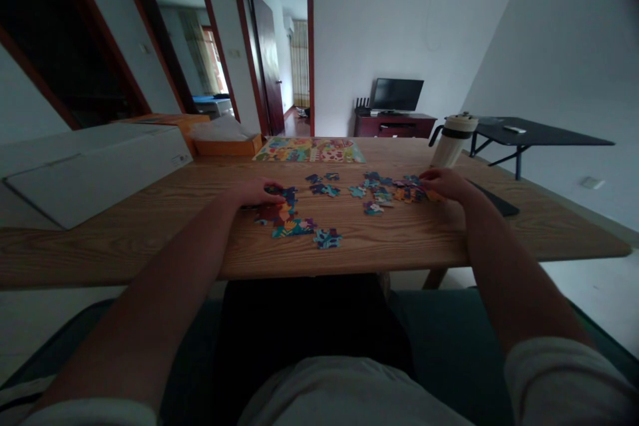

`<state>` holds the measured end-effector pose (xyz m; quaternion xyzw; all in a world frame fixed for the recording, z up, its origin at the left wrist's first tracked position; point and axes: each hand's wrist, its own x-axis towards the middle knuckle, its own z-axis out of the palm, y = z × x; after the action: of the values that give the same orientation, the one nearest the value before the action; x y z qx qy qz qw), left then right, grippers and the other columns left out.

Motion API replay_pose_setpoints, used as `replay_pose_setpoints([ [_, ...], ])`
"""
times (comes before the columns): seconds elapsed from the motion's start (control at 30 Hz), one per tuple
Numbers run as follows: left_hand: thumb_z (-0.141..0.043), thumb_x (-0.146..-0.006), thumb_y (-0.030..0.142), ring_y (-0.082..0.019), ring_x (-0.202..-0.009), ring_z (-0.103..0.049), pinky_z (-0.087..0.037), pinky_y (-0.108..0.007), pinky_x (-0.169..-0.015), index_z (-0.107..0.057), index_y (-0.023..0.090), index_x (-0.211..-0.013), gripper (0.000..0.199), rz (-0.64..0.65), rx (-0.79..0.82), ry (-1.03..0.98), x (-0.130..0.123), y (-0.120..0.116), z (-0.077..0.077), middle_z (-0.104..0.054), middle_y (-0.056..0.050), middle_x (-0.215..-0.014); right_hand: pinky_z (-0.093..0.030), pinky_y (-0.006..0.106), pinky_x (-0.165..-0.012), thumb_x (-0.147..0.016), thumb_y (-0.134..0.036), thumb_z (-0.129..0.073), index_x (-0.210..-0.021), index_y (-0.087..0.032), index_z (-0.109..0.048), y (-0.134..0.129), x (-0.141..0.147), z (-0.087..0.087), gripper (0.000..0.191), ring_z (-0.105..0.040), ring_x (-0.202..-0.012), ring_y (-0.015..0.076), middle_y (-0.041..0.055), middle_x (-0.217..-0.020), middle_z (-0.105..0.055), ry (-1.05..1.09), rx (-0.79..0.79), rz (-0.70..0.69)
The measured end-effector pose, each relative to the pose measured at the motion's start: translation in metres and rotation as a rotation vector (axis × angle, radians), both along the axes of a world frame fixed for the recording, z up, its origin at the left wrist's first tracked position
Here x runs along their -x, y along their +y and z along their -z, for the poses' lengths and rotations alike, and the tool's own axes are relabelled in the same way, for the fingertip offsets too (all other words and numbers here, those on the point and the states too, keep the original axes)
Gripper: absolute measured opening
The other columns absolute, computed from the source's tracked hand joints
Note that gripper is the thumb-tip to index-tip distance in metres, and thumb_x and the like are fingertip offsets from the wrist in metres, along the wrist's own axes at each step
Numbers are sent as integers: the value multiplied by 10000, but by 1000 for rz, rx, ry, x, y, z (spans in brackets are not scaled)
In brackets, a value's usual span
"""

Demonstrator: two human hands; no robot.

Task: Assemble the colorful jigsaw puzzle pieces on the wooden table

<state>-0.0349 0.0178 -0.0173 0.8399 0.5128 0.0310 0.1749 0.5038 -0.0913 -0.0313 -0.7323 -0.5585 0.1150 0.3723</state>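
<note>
My left hand (255, 192) rests at the upper left of a joined group of puzzle pieces (294, 226); its thumb and fingers close around a dark blue puzzle piece (274, 189) at that edge. On the right, my right hand (443, 183) reaches into a heap of loose puzzle pieces (407, 192), fingertips closed on a piece at its right side, mostly hidden by the fingers. Between the hands lie a few loose pieces (324, 189), and one blue piece (327, 238) sits nearer the front edge.
A colourful picture sheet (310, 150) lies at the back of the wooden table (389, 243). To the left are a white box (100, 170) and an orange open box (227, 146). A cream tumbler (452, 140) and a dark flat object (494, 200) are at the right, beside a black folding table (539, 132).
</note>
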Motion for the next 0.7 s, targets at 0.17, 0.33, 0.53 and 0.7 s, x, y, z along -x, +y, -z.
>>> replay_pose_setpoints([
  [0.17,-673,-826,639,-288,-1142,-690,-534,-306,-901,-675,239,-1379,682,-33,-6,12,-3,-6,-3,-727,-83,-1308,-564,381,-814,-767,-463,-813,-971,-213,-790,-3,6,2,323,-709,-880,271,103,-958,-774,-109,177,-180],
  [0.33,-613,-901,603,-262,-1056,-714,-542,-290,-824,-677,264,-1376,587,-19,2,13,-2,-9,-3,-756,-62,-1239,-560,375,-761,-660,-525,-862,-1049,-215,-787,2,6,7,503,-712,-862,280,92,-928,-780,-155,302,-299],
  [0.53,-595,-919,519,-247,-1025,-709,-535,-277,-806,-688,225,-1354,534,-11,1,-6,0,-4,-1,-766,-69,-1201,-546,376,-786,-684,-543,-823,-1068,-227,-770,9,1,14,500,-711,-879,280,79,-931,-777,-233,325,-281],
  [0.7,-664,-868,609,-239,-947,-718,-532,-269,-785,-684,271,-1364,600,-24,3,9,0,-11,-6,-786,-40,-1062,-550,384,-769,-657,-567,-843,-979,-217,-728,10,6,13,489,-706,-884,294,80,-925,-764,-311,320,-188],
])
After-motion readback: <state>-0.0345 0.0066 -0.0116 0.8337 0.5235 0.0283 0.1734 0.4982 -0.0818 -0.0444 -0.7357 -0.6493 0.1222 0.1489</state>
